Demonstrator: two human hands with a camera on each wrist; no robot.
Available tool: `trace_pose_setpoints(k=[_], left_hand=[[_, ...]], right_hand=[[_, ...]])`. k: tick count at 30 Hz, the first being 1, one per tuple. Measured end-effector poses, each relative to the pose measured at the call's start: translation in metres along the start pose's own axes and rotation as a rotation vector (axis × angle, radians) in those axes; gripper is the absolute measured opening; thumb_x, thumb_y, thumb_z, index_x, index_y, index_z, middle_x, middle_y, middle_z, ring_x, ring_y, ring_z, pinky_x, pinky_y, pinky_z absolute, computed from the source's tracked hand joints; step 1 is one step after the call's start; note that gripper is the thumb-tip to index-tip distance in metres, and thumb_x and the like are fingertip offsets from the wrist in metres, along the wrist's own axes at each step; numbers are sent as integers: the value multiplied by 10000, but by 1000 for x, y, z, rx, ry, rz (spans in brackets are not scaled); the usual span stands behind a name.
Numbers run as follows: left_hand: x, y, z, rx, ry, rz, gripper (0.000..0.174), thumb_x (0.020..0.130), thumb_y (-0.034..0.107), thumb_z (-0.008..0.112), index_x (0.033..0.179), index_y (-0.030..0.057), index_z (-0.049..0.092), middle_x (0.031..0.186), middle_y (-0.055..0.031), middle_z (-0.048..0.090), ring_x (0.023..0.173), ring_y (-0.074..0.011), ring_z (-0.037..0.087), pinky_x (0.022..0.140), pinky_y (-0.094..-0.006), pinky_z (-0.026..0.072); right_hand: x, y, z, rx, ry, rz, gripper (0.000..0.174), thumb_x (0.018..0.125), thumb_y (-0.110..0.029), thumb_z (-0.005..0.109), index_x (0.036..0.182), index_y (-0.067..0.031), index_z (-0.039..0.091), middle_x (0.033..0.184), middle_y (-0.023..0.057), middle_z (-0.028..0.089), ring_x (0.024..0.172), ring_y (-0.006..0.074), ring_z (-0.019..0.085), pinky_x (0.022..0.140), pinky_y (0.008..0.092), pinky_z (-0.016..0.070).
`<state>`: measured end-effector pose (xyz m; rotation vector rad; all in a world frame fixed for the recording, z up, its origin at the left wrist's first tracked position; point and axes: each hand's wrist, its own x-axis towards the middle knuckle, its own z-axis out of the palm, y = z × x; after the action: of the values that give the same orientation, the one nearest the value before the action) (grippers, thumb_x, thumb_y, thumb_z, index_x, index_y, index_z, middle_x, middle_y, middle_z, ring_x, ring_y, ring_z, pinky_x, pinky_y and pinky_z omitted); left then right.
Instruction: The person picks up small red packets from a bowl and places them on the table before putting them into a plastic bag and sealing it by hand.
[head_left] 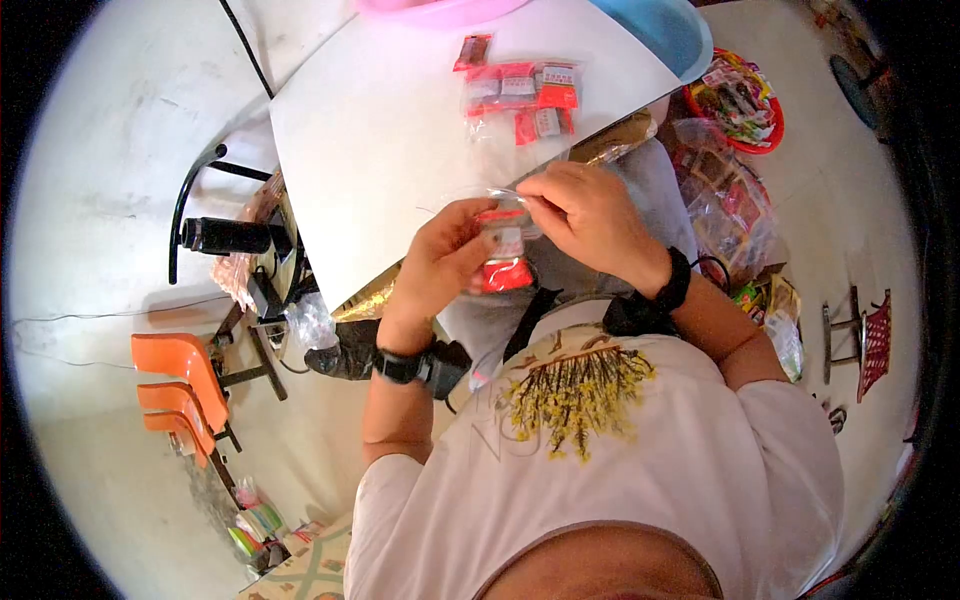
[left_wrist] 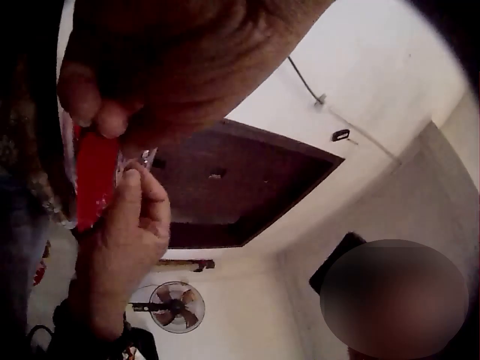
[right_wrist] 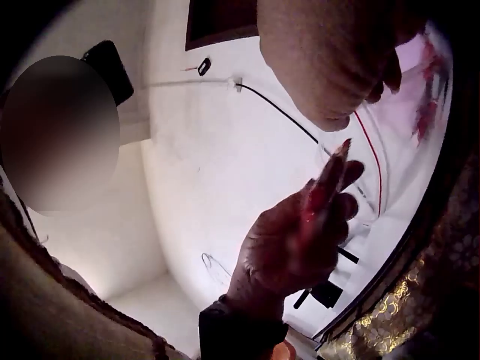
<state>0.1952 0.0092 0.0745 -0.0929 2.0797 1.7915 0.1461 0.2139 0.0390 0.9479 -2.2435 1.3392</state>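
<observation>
In the head view the left hand (head_left: 445, 255) grips a small red and clear packet (head_left: 508, 272) with a pale label, held upright over the lap at the table's edge. The right hand (head_left: 590, 215) pinches clear film at the packet's upper end, thumb against forefinger. The left wrist view has the red packet (left_wrist: 96, 180) between the left hand (left_wrist: 187, 67) and the right hand (left_wrist: 124, 240). From the right wrist, the left hand (right_wrist: 289, 247) shows curled round the packet (right_wrist: 319, 199), with the right hand (right_wrist: 337, 60) above it.
Several red packets (head_left: 518, 88) lie on the white table (head_left: 350, 150). A pink basin (head_left: 440, 10) and a blue basin (head_left: 665, 35) are at its far side. At the right stand a red basket (head_left: 770, 140) of wrappers and a clear bag (head_left: 735, 215); orange chairs (head_left: 180, 370) are at left.
</observation>
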Motion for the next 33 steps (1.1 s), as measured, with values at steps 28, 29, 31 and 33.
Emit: trace_pose_setpoints(k=[28,29,31,33], left_hand=[[91,-37,27,1059,259,584,488,848,57,568,1309,-43,445,1377,-260,424,1229,-398,455,968,-456,438],[94,-26,30,1055,223,484,503,839,72,572,1311,-47,444,1384,-261,417,1230,-406,452,966,-458,438],[100,-26,29,1133,248,436,509,842,99,570,1316,-29,441,1314,-250,459,1156,-396,495,908,-444,464],[112,-47,21,1296,373,542,488,866,124,558,1324,12,434,1162,-230,558,1004,-359,588,797,-413,514]], right_hand=[[-9,5,1,47,-69,-58,90,782,-82,651,860,-61,611,726,92,565,686,305,575,589,415,452],[-8,5,0,54,-78,-59,90,782,-82,650,860,-61,611,726,92,565,687,304,574,590,416,452],[-9,6,0,43,-81,-61,93,781,-80,649,865,-61,611,726,92,565,687,305,574,589,418,450],[-9,6,-3,31,-99,-52,86,792,-102,640,860,-62,606,734,98,572,699,312,581,595,430,452]])
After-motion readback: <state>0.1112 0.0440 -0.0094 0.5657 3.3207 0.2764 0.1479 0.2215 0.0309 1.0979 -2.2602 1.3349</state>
